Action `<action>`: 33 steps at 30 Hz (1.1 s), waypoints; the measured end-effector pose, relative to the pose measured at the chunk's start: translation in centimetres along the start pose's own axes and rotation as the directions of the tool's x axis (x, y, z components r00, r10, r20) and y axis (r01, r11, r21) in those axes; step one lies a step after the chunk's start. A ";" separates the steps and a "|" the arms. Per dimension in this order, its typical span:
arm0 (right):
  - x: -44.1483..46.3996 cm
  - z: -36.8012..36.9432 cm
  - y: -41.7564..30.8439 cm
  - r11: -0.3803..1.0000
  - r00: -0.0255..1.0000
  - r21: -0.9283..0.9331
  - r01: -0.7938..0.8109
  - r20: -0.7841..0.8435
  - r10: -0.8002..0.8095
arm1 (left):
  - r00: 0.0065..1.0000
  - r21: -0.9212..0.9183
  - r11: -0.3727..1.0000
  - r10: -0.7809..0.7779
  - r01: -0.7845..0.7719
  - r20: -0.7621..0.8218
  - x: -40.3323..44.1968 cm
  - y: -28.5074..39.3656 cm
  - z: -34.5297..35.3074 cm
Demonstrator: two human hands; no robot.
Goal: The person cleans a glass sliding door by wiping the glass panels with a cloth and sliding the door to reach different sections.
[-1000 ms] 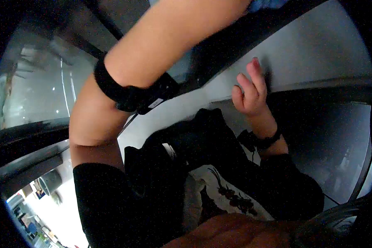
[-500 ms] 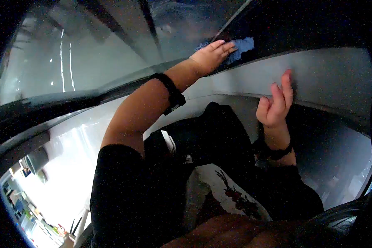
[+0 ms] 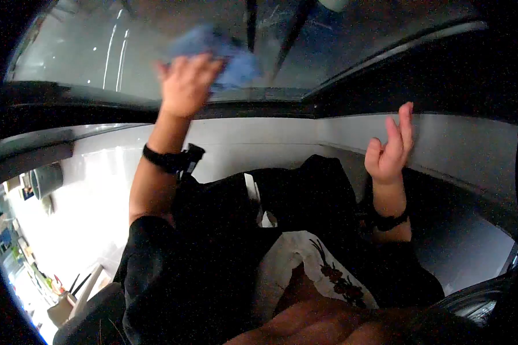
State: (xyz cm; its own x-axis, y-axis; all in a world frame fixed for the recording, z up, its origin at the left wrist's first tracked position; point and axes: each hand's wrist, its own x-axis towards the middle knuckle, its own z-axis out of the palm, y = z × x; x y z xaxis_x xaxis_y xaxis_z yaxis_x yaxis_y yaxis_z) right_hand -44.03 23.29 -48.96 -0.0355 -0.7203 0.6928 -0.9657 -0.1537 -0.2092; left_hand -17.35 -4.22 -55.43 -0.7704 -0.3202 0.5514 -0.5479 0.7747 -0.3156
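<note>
A blue cloth [image 3: 236, 66] lies against a dark, shiny glass surface [image 3: 144, 66] at the upper left, blurred by motion. My left hand [image 3: 187, 86] holds it there, palm toward the glass, fingers stretched over its near part. How the fingers grip the cloth's underside is hidden. My right hand [image 3: 390, 152] is raised in front of the white wall panel [image 3: 454, 141] at the right. Its fingers point up, partly spread, with nothing in them; whether it touches the panel I cannot tell.
A black frame edge [image 3: 259, 109] runs below the glass and meets a dark panel [image 3: 385, 80] at a corner. White walls [image 3: 259, 135] close in the space around my knees. Shelves and household items [image 3: 17, 230] show in the bright room at the left.
My left hand has swept left across the glass with the blue cloth, away from the corner by the dark panel. My right hand has stayed almost in place.
</note>
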 end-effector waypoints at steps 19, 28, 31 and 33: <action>5.8 8.5 -7.3 0.967 0.998 0.245 0.061 0.014 -0.067 | 0.977 -0.124 0.992 -0.046 0.020 -0.210 5.3 3.2 -3.4; 6.3 14.8 -13.7 0.954 0.978 0.299 -0.004 0.202 -0.059 | 0.638 -0.363 0.720 -0.693 0.591 -0.335 -1.9 -18.8 -9.5; 6.8 16.0 -15.0 0.933 0.968 0.359 -0.013 0.238 -0.078 | 0.449 -0.583 0.583 -0.811 0.567 -0.374 -7.3 -22.2 -2.1; 7.1 16.3 -16.0 0.925 0.959 0.379 -0.029 0.271 -0.081 | 0.146 -0.823 0.159 -0.985 0.545 -0.094 -9.6 -20.2 0.8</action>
State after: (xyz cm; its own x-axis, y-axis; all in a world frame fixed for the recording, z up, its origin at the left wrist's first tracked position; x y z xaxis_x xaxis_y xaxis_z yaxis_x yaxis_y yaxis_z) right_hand -24.66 9.59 -51.95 0.1138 -0.8619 0.4941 -0.7944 -0.3776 -0.4757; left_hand 0.82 -17.25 -55.00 0.4579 -0.7584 0.4639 -0.2383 0.3980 0.8859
